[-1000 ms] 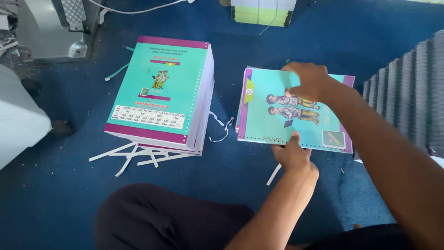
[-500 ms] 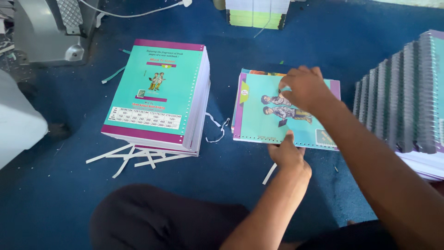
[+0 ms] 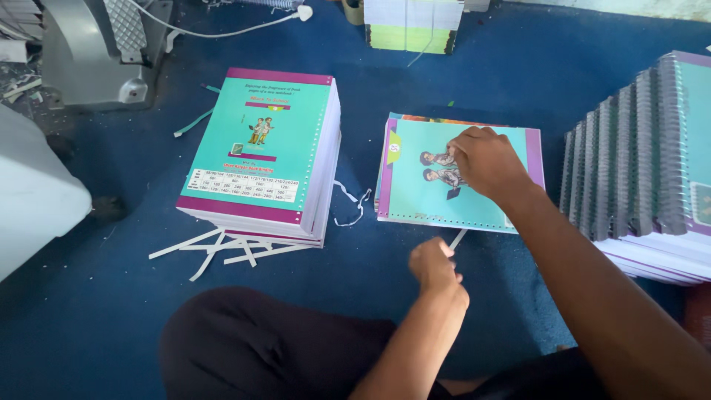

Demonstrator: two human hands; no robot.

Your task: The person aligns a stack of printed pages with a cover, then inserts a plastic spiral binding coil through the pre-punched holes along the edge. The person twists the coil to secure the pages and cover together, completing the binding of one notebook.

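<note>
Right, closest to us is a dark-trousered knee (image 3: 259,341), and just above it the left hand (image 3: 437,270), curled into a loose fist a little short of the thin teal notebook (image 3: 415,185). Whether it pinches anything, I can't tell. A white paper strip (image 3: 458,238) pokes out from the notebook's near edge, right beside those knuckles.

On the notebook itself sits the right hand (image 3: 485,159), fingers bent and pressing down on the glossy cover (holding or only pinning it? can't say). It looks like a squaring-up step: a loose cover steadied over a few sheets, the punched holes running along the near edge. Any move from here calls for keeping those holes lined up.

Left of the notebook stands a tall unbound stack (image 3: 252,148), smooth teal card with purple bands, on scattered offcut strips (image 3: 215,252). Right of it lies a row of bound books (image 3: 637,163), their wire spines ribbed and grey. Beyond it, a pale stack (image 3: 413,26); far left, a grey metal machine (image 3: 96,52). Everything rests on blue carpet (image 3: 111,311).
</note>
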